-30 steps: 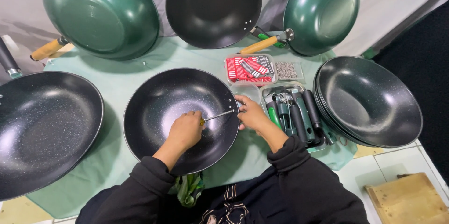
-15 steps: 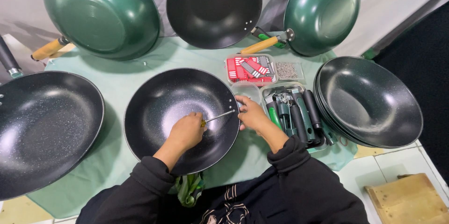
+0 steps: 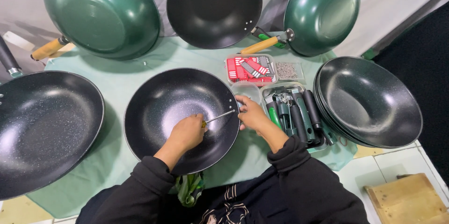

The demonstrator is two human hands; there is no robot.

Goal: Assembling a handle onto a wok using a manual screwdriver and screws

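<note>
Pans crowd a worktop (image 3: 135, 81) draped in a pale green cloth, and the person bends over the middle one, a black speckled wok (image 3: 180, 112) lying flat just in front of them. The left hand (image 3: 188, 133) is inside the bowl of that wok, its grip closed around the yellow handle of a screwdriver (image 3: 219, 118) whose thin metal shaft runs up and right to the wok's right rim. The right hand (image 3: 251, 114) sits at that same rim, fingers curled shut over the edge where the shaft ends; what small part it pinches there cannot be told. Just right of this hand stands a clear tray (image 3: 299, 112) of dark green handles, and behind it a clear box (image 3: 250, 68) of red-and-white pieces beside a small bag of screws (image 3: 286, 70). Further right lies a stack of black woks (image 3: 369, 100), well apart from the hands. At the left edge rests a large black pan (image 3: 42, 126), near the centre wok but not touching it. Three more pans stand tilted against the back: a green one (image 3: 103, 11) with a wooden handle on the left, a black one (image 3: 215, 6) in the middle, and another green one (image 3: 322, 11) with a wooden handle on the right. A wooden block (image 3: 407, 198) shows at the lower right corner.
</note>
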